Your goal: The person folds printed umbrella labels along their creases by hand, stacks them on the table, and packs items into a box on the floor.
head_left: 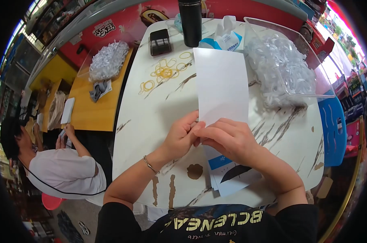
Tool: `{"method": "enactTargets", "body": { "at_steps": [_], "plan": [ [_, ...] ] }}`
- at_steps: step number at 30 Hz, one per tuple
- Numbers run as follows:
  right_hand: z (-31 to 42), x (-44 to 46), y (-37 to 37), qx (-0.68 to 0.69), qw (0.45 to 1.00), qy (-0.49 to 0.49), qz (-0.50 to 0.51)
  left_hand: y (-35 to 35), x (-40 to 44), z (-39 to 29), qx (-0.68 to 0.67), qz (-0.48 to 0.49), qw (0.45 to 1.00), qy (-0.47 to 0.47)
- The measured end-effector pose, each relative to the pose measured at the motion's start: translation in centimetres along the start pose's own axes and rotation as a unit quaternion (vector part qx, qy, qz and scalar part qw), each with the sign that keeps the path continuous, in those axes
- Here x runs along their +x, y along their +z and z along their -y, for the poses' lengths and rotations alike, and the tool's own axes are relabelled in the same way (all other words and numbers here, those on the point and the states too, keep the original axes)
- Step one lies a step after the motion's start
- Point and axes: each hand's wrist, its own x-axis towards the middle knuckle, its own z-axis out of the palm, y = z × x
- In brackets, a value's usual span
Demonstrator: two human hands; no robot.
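A long white sheet (222,85) stands up from between my two hands over the marble-patterned table. My left hand (182,135), with a bracelet at its wrist, has its fingers wrapped on the sheet's lower left edge. My right hand (230,137) pinches the sheet's lower end, its fingertips meeting those of my left hand. What lies between the fingertips is hidden. Below my right hand, printed sheets (232,178) with a blue band and a dark shape lie on the table near my body.
Yellow rubber bands (166,72), a black box (160,42), a black bottle (191,24) and a tissue pack (228,39) lie beyond my hands. A clear bin (283,65) of translucent strips is at right. At left, a person (66,170) works at a yellow table (96,111).
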Motion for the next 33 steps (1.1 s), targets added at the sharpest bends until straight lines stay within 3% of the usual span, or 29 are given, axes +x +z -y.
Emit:
{"method": "enactTargets", "body": {
  "at_steps": [19, 22, 24, 27, 29, 31, 33],
  "plan": [
    [-0.5, -0.1, -0.2, 0.058, 0.997, 0.024, 0.042, -0.2, 0.0, 0.7, -0.029, 0.052, 0.998, 0.014],
    [-0.6, -0.2, -0.7, 0.086, 0.992, 0.047, 0.080, 0.1, -0.1, 0.4, -0.018, 0.042, 0.999, -0.008],
    [-0.6, 0.1, -1.2, 0.108, 0.987, 0.068, 0.098, 0.3, -0.2, -0.3, -0.008, -0.014, 0.999, -0.040],
    [-1.1, 0.5, -3.7, 0.046, 0.993, 0.093, 0.061, -0.4, 0.2, 0.2, -0.010, -0.093, 0.995, -0.043],
    [-2.2, 1.0, -5.9, -0.031, 0.997, 0.057, -0.052, -0.7, 0.8, 0.4, -0.066, -0.130, 0.989, -0.023],
    [-3.6, 0.4, -8.4, 0.002, 0.981, 0.137, -0.140, -0.7, 1.2, 0.3, -0.165, -0.157, 0.974, -0.001],
    [-4.2, 0.4, -10.7, 0.008, 0.957, 0.157, -0.242, -0.7, 1.3, 0.3, -0.187, -0.164, 0.969, -0.001]
  ]
}}
